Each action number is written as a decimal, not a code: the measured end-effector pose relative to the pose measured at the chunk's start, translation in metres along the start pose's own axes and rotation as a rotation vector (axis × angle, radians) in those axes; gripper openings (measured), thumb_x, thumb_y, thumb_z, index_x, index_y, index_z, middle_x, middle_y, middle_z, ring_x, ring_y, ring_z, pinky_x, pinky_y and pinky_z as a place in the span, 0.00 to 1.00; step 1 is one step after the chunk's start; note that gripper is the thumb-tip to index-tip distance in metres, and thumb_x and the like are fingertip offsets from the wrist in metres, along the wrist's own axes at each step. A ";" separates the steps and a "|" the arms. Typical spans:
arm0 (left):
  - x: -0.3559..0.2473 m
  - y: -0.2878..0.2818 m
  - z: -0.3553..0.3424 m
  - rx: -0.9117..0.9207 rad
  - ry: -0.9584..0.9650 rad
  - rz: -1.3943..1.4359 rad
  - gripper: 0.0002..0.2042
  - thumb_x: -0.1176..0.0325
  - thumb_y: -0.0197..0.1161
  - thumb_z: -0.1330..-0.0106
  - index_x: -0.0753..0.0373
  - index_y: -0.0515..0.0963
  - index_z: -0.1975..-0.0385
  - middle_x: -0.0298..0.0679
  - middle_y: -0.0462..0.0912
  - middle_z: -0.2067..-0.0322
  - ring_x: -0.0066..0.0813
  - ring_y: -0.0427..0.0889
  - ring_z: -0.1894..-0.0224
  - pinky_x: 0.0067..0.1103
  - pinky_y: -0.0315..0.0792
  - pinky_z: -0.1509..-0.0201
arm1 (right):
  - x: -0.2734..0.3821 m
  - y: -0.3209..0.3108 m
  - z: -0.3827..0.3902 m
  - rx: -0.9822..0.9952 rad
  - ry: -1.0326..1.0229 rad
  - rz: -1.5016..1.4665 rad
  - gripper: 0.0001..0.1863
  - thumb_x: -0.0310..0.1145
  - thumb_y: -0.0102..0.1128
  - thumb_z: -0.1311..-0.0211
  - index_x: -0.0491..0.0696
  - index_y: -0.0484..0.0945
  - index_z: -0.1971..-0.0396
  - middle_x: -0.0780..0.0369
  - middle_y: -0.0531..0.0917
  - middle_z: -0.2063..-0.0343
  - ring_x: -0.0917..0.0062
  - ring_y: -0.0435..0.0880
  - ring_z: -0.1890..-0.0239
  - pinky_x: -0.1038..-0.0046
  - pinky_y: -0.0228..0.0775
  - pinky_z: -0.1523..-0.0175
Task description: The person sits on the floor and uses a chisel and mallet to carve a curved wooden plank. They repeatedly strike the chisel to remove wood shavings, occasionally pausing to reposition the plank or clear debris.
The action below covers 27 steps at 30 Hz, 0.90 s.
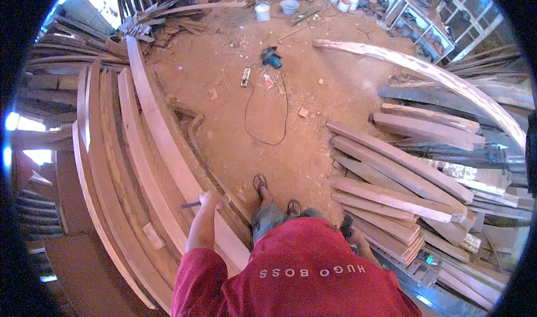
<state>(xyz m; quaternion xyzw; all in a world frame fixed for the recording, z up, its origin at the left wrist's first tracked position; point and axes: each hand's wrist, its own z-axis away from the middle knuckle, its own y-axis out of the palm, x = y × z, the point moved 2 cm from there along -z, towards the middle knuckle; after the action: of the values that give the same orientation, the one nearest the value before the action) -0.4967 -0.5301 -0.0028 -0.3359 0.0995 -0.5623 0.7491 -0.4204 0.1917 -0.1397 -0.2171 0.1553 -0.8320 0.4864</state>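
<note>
My left hand (208,198) is closed round a thin dark tool (190,205), held over a long pale plank (168,143) on the left, near its edge. My right hand (356,237), partly hidden beside my red shirt, holds a black tool (346,223) close to the stacked boards (380,227) on the right; the tool's kind is hard to make out. My feet in sandals stand on the sawdust-covered floor between the timbers.
More curved planks (100,166) lie left, timber stacks (425,127) and a long pale curved beam (408,57) right. Ahead on the dirt floor (207,93) lie a teal power tool (271,57), a power strip (245,76) and a looped cord. Buckets (262,12) and shelves (425,29) stand behind.
</note>
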 end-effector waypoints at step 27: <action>-0.004 0.119 -0.015 0.041 0.174 -0.184 0.20 0.55 0.57 0.37 0.54 0.79 0.48 0.41 0.80 0.47 0.40 0.79 0.44 0.34 0.73 0.45 | 0.063 -0.014 0.027 -0.135 -0.154 -0.348 0.25 0.48 0.62 0.47 0.48 0.77 0.53 0.58 0.80 0.55 0.64 0.77 0.54 0.65 0.70 0.48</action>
<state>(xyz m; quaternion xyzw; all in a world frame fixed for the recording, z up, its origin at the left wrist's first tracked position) -0.4138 -0.5158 -0.0885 -0.2782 0.1216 -0.6575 0.6896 -0.4440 0.1420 -0.0969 -0.3358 0.1332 -0.8720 0.3303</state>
